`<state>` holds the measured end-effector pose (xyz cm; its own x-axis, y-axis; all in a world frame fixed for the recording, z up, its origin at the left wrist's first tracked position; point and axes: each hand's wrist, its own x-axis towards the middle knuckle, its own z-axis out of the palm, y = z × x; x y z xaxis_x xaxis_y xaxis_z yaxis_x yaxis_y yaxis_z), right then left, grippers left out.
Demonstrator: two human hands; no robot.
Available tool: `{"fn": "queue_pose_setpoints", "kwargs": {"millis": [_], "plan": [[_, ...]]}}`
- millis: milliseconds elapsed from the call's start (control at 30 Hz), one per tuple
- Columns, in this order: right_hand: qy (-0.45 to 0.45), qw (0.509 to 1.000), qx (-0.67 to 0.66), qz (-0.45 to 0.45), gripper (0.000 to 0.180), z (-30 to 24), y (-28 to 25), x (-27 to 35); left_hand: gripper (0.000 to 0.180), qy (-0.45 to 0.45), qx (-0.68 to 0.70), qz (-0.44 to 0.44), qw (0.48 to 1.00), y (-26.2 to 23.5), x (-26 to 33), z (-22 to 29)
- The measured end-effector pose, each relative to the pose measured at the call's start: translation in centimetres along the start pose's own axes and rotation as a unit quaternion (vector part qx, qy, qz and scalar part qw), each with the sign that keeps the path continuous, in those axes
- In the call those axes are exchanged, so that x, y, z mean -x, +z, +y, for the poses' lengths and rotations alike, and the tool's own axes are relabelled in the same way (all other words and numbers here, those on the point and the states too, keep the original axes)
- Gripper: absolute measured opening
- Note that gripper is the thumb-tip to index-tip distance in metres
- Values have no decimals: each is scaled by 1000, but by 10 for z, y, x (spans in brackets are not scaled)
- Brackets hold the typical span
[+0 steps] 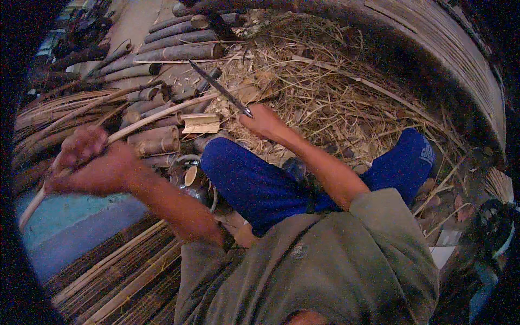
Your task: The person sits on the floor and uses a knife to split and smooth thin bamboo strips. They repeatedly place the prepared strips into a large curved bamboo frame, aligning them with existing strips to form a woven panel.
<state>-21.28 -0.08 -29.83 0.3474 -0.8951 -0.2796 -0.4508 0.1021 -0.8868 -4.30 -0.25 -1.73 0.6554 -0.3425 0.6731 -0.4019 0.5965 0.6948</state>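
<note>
The light was dim and flat, with a cool bluish cast over the whole view. The brightest patch lay at the upper left, on the pale floor (135, 21), as if daylight came from there. Strong fisheye bending curved the straight edges, and a black vignette closed the corners. The left hand (89, 162) was smeared by blur, and fine detail looked soft and grainy.
</note>
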Motion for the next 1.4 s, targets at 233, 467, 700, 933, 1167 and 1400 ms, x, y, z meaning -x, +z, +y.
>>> {"fn": "queue_pose_setpoints", "kwargs": {"millis": [233,467,700,933,1167,1400], "plan": [[-190,970,87,126,30,-67,-15,41,53,9,-82,-1,997,23,79,-96],[-81,991,74,71,27,-48,-15,15,45,76,-33,-18,996,18,76,-106],[-43,985,133,100,35,-3,1,-12,42,89,-36,3,995,22,72,-111],[-108,989,74,74,30,-27,7,-10,42,74,-38,4,997,15,63,-109],[-61,982,150,98,32,36,20,-49,29,132,-33,13,991,13,48,-127],[-76,988,130,36,37,5,20,-38,40,149,-31,28,988,-9,31,-133]]}}
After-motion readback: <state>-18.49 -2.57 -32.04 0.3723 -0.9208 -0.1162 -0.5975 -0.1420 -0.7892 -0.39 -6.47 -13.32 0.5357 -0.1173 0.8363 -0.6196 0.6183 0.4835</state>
